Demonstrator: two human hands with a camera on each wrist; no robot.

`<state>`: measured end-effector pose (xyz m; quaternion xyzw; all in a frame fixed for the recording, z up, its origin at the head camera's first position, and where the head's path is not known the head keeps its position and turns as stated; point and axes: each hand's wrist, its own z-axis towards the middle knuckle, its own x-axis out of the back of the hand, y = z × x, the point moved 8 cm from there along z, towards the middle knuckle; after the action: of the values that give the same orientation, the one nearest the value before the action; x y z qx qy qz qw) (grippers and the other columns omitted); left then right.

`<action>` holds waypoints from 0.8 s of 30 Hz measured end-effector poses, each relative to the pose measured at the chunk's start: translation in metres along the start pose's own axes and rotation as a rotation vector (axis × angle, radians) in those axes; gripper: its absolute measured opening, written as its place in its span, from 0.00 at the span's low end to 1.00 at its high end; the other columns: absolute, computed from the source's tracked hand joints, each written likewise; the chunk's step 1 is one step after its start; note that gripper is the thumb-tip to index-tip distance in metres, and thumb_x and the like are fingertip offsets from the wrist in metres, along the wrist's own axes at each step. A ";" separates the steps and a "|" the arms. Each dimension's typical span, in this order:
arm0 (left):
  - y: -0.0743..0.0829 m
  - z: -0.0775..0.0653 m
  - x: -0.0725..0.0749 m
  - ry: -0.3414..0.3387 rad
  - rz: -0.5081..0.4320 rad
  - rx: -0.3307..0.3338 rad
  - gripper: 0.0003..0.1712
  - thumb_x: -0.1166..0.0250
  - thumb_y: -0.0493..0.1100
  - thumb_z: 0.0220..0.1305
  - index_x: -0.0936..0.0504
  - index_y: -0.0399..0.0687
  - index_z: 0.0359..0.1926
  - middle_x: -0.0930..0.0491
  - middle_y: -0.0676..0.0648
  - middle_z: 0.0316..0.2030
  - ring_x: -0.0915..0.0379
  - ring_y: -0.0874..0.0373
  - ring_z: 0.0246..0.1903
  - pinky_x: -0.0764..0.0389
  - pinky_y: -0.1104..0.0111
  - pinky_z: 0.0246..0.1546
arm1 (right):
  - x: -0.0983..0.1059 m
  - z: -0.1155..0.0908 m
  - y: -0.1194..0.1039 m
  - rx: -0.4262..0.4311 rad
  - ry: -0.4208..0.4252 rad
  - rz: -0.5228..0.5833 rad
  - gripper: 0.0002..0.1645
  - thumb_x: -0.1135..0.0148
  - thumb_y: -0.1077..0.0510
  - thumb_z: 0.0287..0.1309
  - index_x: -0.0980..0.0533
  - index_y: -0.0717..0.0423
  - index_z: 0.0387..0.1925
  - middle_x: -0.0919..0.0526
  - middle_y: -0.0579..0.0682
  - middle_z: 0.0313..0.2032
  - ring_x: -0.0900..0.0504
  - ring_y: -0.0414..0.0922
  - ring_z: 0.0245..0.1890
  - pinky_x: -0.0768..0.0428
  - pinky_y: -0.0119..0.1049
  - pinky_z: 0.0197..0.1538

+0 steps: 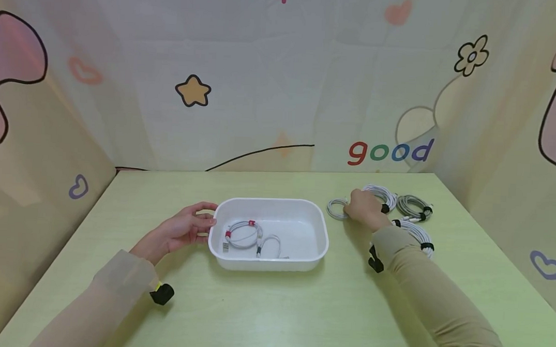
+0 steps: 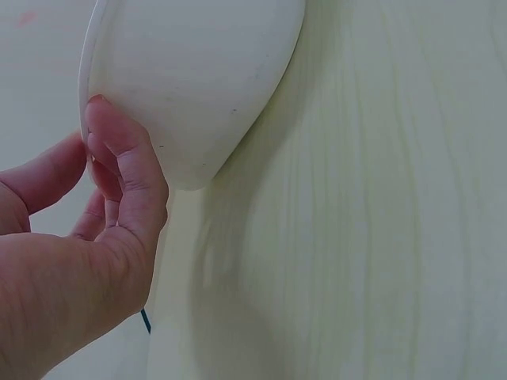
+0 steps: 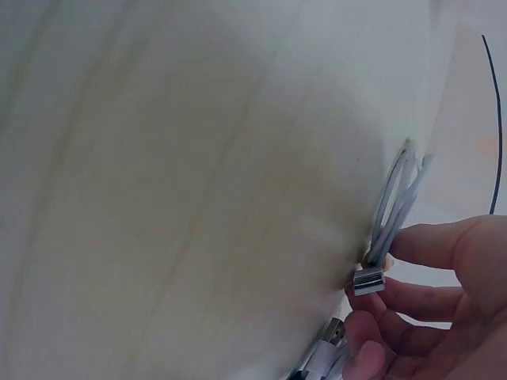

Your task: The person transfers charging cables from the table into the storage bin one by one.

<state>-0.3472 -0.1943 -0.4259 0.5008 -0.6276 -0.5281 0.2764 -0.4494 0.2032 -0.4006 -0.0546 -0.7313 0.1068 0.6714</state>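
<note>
A white plastic tub (image 1: 297, 265) stands mid-table with two short coiled cables inside: a white USB cable with red ties (image 1: 242, 234) and a smaller white cable (image 1: 275, 240). My left hand (image 1: 187, 226) is at the tub's left end. In the left wrist view its thumb and curled fingers (image 2: 131, 158) hold the tub's rim. To the right of the tub, my right hand (image 1: 365, 208) pinches a small coiled grey-white cable (image 1: 335, 209). The right wrist view shows this coil (image 3: 394, 198) standing between thumb and fingers, its metal plug (image 3: 368, 281) near the fingertips.
Close around the right hand lie more bundled cables: a white coil (image 1: 384, 193) behind it, a grey coil (image 1: 414, 206) to its right and another white coil (image 1: 417, 234) beside the forearm. Patterned cloth (image 1: 263, 90) encloses the table at the back and sides.
</note>
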 end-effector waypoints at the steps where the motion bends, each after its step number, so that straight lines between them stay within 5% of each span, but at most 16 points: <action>1: 0.000 0.000 0.000 0.001 0.002 0.000 0.25 0.44 0.34 0.68 0.40 0.46 0.63 0.21 0.52 0.38 0.21 0.61 0.33 0.17 0.67 0.37 | 0.000 0.000 0.000 -0.003 0.000 0.003 0.13 0.46 0.57 0.57 0.34 0.56 0.19 0.33 0.50 0.20 0.31 0.47 0.23 0.34 0.39 0.25; 13: 0.000 0.002 -0.001 0.007 -0.003 0.000 0.25 0.45 0.33 0.68 0.39 0.48 0.63 0.22 0.52 0.38 0.21 0.61 0.32 0.17 0.66 0.37 | 0.011 -0.003 -0.003 0.089 0.070 0.245 0.14 0.38 0.59 0.58 0.23 0.65 0.23 0.28 0.47 0.15 0.33 0.40 0.17 0.35 0.30 0.22; 17: 0.000 0.001 0.000 0.013 0.008 0.004 0.26 0.44 0.34 0.68 0.40 0.47 0.64 0.22 0.52 0.39 0.21 0.60 0.33 0.17 0.67 0.37 | 0.015 -0.007 -0.006 0.097 0.055 0.282 0.13 0.37 0.59 0.58 0.20 0.68 0.30 0.20 0.52 0.20 0.27 0.39 0.17 0.29 0.29 0.23; 24: -0.001 0.001 -0.001 0.015 0.008 0.003 0.27 0.43 0.34 0.68 0.40 0.47 0.64 0.22 0.52 0.40 0.21 0.60 0.34 0.17 0.66 0.38 | 0.015 -0.008 -0.010 0.073 0.000 0.337 0.13 0.37 0.57 0.60 0.17 0.67 0.31 0.21 0.47 0.15 0.26 0.38 0.15 0.27 0.28 0.24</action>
<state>-0.3473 -0.1934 -0.4268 0.5028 -0.6284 -0.5222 0.2822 -0.4422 0.1973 -0.3829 -0.1519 -0.7073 0.2445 0.6457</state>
